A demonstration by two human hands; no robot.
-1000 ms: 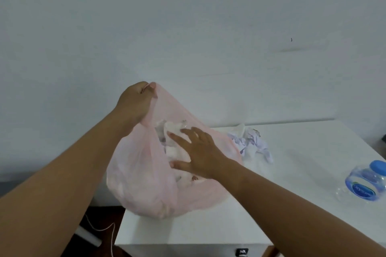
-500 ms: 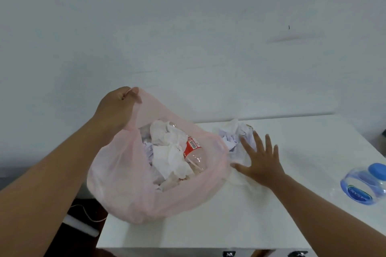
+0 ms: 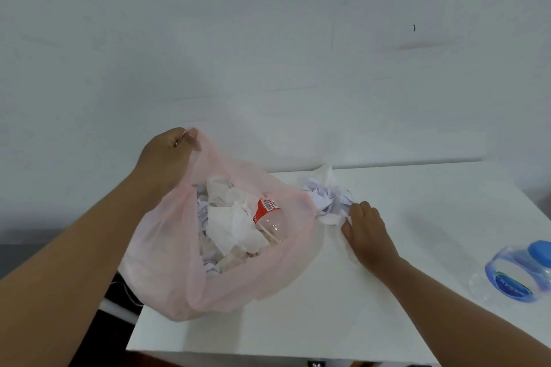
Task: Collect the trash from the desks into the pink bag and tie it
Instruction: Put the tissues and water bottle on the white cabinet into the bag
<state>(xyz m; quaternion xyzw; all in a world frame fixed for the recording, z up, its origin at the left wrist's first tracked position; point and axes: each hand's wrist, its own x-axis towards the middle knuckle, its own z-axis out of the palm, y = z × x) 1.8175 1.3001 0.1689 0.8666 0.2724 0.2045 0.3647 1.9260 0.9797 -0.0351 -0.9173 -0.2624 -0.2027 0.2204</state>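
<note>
The pink bag (image 3: 185, 283) hangs open over the left end of the white desk (image 3: 298, 328). My left hand (image 3: 167, 155) pinches its rim and holds it up. Inside lie crumpled tissues and a clear plastic bottle with a red label (image 3: 268, 217). Just right of the bag, a heap of crumpled white and pale purple paper (image 3: 326, 198) sits on the desk. My right hand (image 3: 365, 229) closes its fingers on the near edge of that heap, palm down on the desk.
A crushed clear bottle with a blue cap and blue label (image 3: 518, 274) lies at the desk's right edge. A pale wall rises behind the desk. Dark floor and a thin white cable (image 3: 128, 295) show below the bag at the left.
My right hand came out of the bag, moved right to the paper heap and curled its fingers onto it. The bag mouth stays held open by my left hand.
</note>
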